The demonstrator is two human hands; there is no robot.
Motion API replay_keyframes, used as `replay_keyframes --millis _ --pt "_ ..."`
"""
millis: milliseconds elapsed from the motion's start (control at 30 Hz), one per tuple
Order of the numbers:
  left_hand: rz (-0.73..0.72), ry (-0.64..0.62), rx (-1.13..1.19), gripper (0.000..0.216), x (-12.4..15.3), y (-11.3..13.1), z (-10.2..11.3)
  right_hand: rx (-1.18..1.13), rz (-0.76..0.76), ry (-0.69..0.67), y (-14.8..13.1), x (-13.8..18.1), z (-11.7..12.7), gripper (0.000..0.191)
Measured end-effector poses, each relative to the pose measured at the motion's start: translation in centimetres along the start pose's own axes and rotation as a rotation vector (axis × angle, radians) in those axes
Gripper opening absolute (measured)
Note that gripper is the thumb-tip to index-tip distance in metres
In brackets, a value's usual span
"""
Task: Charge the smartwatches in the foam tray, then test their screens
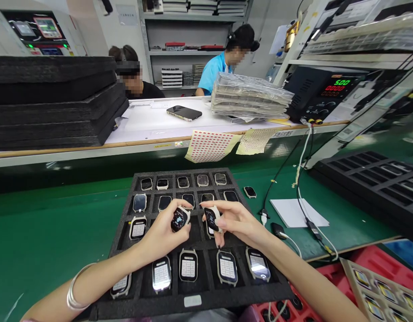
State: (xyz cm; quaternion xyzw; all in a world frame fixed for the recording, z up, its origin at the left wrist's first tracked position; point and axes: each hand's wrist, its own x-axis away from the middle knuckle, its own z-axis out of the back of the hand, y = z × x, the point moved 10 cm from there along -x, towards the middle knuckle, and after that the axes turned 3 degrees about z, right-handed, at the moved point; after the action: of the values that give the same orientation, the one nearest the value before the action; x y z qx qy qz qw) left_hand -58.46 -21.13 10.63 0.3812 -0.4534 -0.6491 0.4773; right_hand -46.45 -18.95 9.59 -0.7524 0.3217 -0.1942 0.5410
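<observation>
Green matting [52, 223] covers the workbench, glossy under bright, even light. Across it runs a raised white ledge [149, 123], with black foam sheets [52, 103] stacked high on its left and a power supply [322, 94] glowing red and green digits on its right. Behind the ledge two people sit, and a grey metal shelf unit [193, 44] stands against the pale wall. Top left, a machine [41, 29] shows small lit screens.

Foam tray [233, 295]: black, matt, porous. Tray watches [188, 265]: glossy glass faces, pale plastic cases. Left-hand watch [179, 219], right-hand watch [212, 219], above tray: glossy dark screens, white plastic cases. Belt [41, 232] under tray: green, smooth, slight sheen. Sheet [298, 212] right of tray: matt white paper.
</observation>
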Motion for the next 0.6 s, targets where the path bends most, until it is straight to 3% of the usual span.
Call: replay_keyframes --millis 433,600 --pt "-0.011 -0.005 -0.032 0.027 0.1 0.2 0.0 0.015 -0.007 -0.035 -0.2 0.0 -0.5 0.041" --pt "0.119 -0.082 0.169 0.038 0.0 -1.4 -0.9 -0.045 -0.044 -0.046 -0.2 0.0 -0.8 0.051"
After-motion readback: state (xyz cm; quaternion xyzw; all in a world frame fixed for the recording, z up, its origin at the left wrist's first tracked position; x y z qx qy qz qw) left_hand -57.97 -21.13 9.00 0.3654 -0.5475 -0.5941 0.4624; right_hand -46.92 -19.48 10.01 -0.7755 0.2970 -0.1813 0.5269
